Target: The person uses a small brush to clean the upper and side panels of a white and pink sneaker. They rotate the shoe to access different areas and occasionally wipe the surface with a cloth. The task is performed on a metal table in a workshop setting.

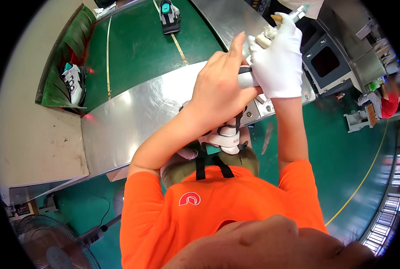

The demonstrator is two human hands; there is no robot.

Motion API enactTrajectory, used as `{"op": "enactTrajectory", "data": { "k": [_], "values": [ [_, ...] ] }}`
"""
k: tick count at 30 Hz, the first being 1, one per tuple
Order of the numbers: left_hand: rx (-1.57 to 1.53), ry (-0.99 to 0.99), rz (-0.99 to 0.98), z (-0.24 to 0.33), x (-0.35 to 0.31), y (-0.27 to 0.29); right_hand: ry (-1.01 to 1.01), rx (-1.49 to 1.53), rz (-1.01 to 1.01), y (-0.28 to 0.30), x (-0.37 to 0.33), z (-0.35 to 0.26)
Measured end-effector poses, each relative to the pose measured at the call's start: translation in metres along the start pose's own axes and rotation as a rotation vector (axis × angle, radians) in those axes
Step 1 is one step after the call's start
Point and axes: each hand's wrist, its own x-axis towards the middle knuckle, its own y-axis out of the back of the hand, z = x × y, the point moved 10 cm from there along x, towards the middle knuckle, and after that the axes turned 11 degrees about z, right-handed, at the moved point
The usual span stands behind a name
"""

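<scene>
My bare left hand is wrapped around a white-and-black shoe, its index finger pointing up and most other fingers hidden behind the hand. The shoe's strap and dark laces show below my wrist. A white and black part shows between the hands. My right hand, in a white glove, is closed against that part. From its top sticks out a slim pale pen-like tool with a teal end. A crumpled off-white bit, perhaps cloth, sits at the gloved fingers.
A green conveyor belt carries a black-and-white shoe at its far end. Another white shoe lies by green flaps at left. The metal table edge runs before me. A fan stands lower left; a person works far right.
</scene>
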Motion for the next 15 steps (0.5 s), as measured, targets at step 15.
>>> {"op": "enactTrajectory", "data": {
  "k": [15],
  "values": [
    [-0.52, 0.622, -0.146, -0.143, 0.001, 0.097, -0.125, 0.211, -0.219, -0.036, -0.117, 0.097]
  ]
}}
